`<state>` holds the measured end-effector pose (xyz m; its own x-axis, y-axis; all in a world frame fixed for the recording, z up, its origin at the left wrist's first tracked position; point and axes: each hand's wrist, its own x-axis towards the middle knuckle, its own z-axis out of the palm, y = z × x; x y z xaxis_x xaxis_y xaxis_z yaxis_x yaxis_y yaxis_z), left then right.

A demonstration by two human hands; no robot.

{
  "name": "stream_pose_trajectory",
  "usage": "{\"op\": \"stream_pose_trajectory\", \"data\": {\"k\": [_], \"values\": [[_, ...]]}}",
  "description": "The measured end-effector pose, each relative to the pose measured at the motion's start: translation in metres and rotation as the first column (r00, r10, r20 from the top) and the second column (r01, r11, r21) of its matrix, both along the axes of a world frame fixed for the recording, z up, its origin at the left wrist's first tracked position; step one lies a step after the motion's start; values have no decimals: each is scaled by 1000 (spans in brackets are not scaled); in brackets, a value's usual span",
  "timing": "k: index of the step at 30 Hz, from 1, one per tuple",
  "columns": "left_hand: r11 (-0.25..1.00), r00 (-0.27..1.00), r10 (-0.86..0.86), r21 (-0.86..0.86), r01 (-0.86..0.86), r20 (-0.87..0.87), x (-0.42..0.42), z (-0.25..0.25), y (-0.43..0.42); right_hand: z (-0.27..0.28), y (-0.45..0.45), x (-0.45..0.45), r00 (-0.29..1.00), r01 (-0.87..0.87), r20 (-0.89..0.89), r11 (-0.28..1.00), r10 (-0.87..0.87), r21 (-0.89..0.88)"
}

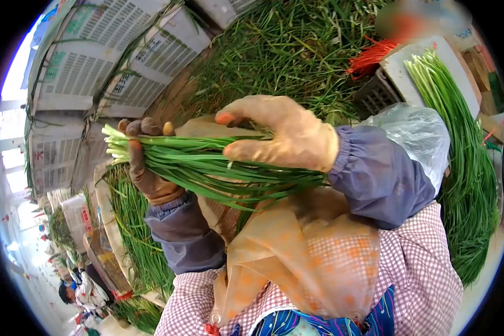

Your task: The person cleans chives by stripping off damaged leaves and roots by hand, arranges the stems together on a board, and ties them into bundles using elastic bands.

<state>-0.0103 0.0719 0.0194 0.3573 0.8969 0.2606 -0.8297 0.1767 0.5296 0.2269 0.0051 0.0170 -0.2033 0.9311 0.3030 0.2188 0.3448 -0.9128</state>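
A bunch of green garlic chives (207, 165) lies across in front of my body, pale stem ends at the left. My left hand (145, 151), in a dark stained glove, is wrapped around it near those pale ends. Above the leafy part is my right hand (288, 131), in a tan glove with an orange-marked fingertip. Its thumb and fingers are apart, with the thumb lying over the leaves; whether it presses on them I cannot tell. An orange-patterned translucent apron (308, 246) covers my lap below the bunch.
Loose chives (285, 56) are heaped ahead. A long chive pile (459, 140) lies at right, beside a clear plastic bag (411, 134) and red ties (372, 55). Stacked white crates (95, 56) stand at left, above more chives (137, 224). Another person (87, 294) is at lower left.
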Motion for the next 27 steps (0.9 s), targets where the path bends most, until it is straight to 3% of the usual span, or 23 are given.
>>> {"op": "stream_pose_trajectory", "data": {"k": [1, 2, 3, 5, 7, 10, 12, 15, 17, 19, 20, 21, 23, 24, 25, 27], "values": [[999, 1000, 1, -34, -1, 0, -2, 1, -6, -3, 4, -12, 996, -7, 87, 1000, 6, 13], [998, 999, -18, -61, 19, 27, -10, -3, -9, 5, 10, -17, 987, -145, 39, 964, 158, -224], [998, 1000, -6, -69, 8, 23, -16, -6, -9, -4, 16, -26, 985, -157, 33, 960, 169, -231], [997, 997, -75, 19, 75, 4, -28, -13, -9, -27, 26, -44, 944, -316, -199, 893, 262, -321], [998, 1000, -8, -55, 8, 13, -42, -18, -20, -35, 35, -56, 904, -401, -344, 778, 253, -483], [999, 998, -29, -17, 28, -51, -55, -28, -28, -34, 44, -62, 876, -479, -363, 665, 319, -573], [999, 999, 7, -46, -8, -33, -62, -36, -35, -41, 46, -68, 818, -568, -515, 505, 257, -650], [996, 997, 65, -65, -68, -46, -75, -59, -39, -50, 44, -84, 829, -540, -524, 520, 196, -662], [994, 997, 4, -106, 4, 74, -82, -72, -39, -52, 43, -84, 840, -529, -492, 552, 230, -644], [1000, 997, -2, -23, 4, 71, -78, -70, -40, -65, 47, -83, 921, -381, -152, 748, 358, -544], [996, 997, 25, -86, -19, 76, -80, -71, -43, -68, 47, -81, 946, -324, -115, 848, 304, -419], [988, 995, 55, -149, -42, 78, -81, -71, -45, -68, 48, -72, 969, -202, 63, 915, 238, -348], [990, 994, 71, -130, -61, 78, -80, -66, -45, -62, 42, -60, 994, -96, -75, 948, 77, -304], [973, 994, 61, -227, -40, 87, -80, -63, -45, -55, 38, -56, 994, -98, -73, 946, 79, -309], [946, 994, 53, -323, -19, 97, -81, -62, -46, -46, 32, -53, 986, -156, -76, 975, 146, -156], [953, 999, 40, -300, -32, 23, -87, -69, -44, -50, 25, -55, 965, -260, 6, 955, 261, 143]]}}
